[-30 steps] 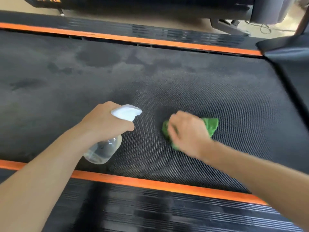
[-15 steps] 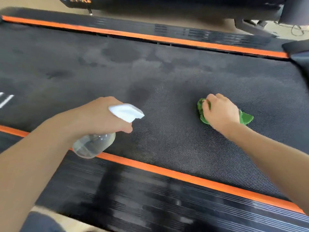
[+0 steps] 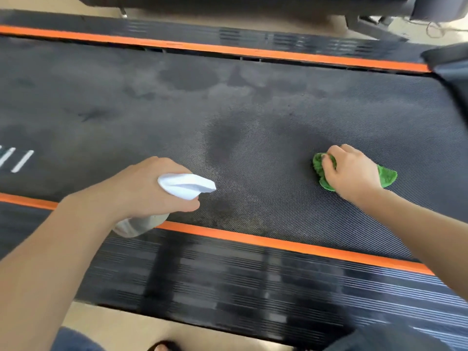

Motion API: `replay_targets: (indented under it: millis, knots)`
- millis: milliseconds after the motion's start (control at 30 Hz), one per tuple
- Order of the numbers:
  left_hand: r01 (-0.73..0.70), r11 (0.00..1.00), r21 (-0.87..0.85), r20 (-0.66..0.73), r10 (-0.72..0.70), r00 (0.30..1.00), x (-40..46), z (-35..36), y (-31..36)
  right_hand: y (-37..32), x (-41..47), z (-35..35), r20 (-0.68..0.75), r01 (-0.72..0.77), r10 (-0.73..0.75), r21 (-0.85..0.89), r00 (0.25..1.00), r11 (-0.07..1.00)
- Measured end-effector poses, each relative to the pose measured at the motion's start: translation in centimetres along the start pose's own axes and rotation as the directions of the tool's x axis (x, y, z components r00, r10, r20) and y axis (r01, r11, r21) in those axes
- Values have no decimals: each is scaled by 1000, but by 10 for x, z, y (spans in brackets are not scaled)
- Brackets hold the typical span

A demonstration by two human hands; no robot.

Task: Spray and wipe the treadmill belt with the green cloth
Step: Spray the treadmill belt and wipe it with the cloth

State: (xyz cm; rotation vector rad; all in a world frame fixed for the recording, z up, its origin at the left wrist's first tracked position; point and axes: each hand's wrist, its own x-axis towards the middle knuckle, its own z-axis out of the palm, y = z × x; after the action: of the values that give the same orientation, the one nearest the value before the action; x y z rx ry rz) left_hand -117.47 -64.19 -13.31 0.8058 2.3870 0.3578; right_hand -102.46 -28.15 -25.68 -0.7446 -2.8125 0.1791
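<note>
Nearest, at the bottom edge, a dark trouser knee (image 3: 76,342) and a bit of footwear (image 3: 164,347) show on the tan floor (image 3: 114,323). Next comes the near side rail (image 3: 253,282) of the treadmill, ribbed black with an orange stripe (image 3: 278,243) along its inner edge. The left hand (image 3: 152,188) is above that stripe, fingers curled round the neck of a spray bottle (image 3: 136,226); its white nozzle (image 3: 187,186) points right over the belt (image 3: 253,117), and the clear body hangs below the hand over the rail, partly hidden by the wrist. Whether a finger is pressing the trigger cannot be told. To the right and a little farther in, the right hand (image 3: 352,171) grips a bunched green cloth (image 3: 386,176), fingers curled over it, holding it down on the belt; cloth shows on both sides of the hand. The two hands are well apart, with bare textured belt between them. A darker damp-looking patch (image 3: 228,143) lies on the belt beyond the nozzle, and more blotches (image 3: 187,77) lie nearer the far side. White marks (image 3: 21,160) sit at the belt's left edge. Beyond the belt runs the far rail (image 3: 228,50), also orange-striped, then floor and dark machine parts (image 3: 374,26), too cropped to identify.
</note>
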Motion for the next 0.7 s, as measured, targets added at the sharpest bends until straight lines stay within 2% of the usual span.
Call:
replay_targets:
  millis: [133,433,567,633,700]
  knots:
    - [-24,1000,16,5,24,1000,3,13,8,-4,0,-5,23,-22,22,-9,999,1000]
    - [-136,984,112,108,124,986,28,14,26,-10,1,2,22,-117,118,-55,993,992]
    - [-195,979,54,134,186,973,39,5,23,-24,-5,-2,40,-178,179,-30,983,984]
    - [-221,975,18,153,216,964,43,-1,17,-47,-24,-4,98,-87,87,-9,991,996]
    - [-181,983,22,190,174,966,45,-6,7,-88,-52,-8,158,86,-100,90,982,992]
